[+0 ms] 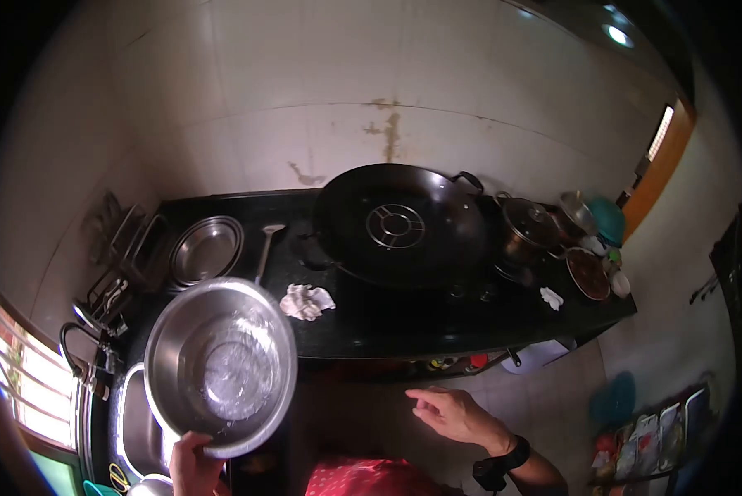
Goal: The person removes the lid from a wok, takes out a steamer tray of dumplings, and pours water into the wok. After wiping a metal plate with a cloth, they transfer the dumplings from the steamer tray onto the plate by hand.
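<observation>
So the left hand [193, 465] is clamped on the near rim of a big steel bowl [221, 366], holding it up over the sink [131, 426] at the left end of the worktop [404, 322]. The bowl is round, so no real long axis, but it's tilted with its open mouth facing up toward the camera. The right hand [456, 415] holds nothing, fingers loosely apart, pointing left, hovering below the worktop edge. A crumpled cloth [306, 301] sits just beside the bowl, with a wok [400, 223] behind.
</observation>
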Available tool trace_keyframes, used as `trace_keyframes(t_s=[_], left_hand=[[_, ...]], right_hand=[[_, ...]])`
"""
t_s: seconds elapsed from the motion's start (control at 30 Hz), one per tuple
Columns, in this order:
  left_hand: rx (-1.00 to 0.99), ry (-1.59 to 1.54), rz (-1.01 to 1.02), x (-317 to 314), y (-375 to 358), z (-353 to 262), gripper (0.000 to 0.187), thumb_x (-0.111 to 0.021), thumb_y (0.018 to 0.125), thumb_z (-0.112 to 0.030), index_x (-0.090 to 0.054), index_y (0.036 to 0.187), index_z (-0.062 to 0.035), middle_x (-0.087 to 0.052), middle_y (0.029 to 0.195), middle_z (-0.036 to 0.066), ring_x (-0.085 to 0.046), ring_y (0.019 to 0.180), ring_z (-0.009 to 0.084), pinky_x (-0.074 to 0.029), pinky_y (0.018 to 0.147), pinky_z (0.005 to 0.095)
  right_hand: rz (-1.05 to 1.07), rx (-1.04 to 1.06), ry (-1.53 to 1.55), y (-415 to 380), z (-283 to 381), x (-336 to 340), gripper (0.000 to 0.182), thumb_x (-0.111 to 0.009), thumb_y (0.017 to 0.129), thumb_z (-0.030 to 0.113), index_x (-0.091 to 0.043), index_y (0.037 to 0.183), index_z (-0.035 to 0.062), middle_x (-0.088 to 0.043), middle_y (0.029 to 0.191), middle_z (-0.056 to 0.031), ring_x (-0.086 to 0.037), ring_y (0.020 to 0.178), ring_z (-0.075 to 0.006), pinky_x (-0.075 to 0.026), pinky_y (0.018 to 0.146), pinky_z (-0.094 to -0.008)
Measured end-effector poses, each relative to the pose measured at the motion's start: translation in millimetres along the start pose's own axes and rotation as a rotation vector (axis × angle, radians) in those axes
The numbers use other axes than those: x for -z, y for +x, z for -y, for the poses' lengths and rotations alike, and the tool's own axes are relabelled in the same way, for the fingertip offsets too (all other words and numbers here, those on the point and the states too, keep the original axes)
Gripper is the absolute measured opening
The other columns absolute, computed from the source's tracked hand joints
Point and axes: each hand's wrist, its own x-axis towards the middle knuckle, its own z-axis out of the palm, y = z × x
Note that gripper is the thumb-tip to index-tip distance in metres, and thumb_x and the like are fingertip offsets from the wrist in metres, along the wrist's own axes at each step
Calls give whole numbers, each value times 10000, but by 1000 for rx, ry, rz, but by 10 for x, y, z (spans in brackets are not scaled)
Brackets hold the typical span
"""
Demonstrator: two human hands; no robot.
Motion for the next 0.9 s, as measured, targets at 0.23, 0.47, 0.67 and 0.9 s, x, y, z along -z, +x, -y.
trace_keyframes(t_s=[0.23,0.47,0.67,0.9], left_hand=[[-27,350,223,-944,829,78,273,-485,800,26,-513,1063,93,-608,1045,192,-615,997,300,-512,898,429],[-128,399,347,-2138,1395,199,323,-447,756,63,-481,1071,125,-565,1054,231,-633,890,378,-563,788,531],[-231,478,321,-2789,1620,449,328,-458,729,63,-528,1048,97,-587,962,220,-636,799,347,-577,681,469],[-261,551,251,-3006,2053,530,418,-464,688,94,-488,1102,45,-548,994,195,-624,827,354,-580,644,529]], right_hand=[[-200,-145,66,-378,-455,381,316,-641,872,132,-597,1169,35,-636,827,-102,-618,651,-223,-500,613,-327],[-311,-291,39,-290,-807,677,312,-637,871,156,-610,1160,42,-641,802,-98,-619,655,-227,-496,613,-326],[-425,-305,92,-244,-1146,795,324,-624,869,102,-603,1176,2,-643,830,-92,-592,681,-157,-487,639,-273],[-473,-401,163,-297,-1410,1008,325,-628,866,98,-604,1176,4,-646,851,-98,-600,694,-162,-495,650,-270]])
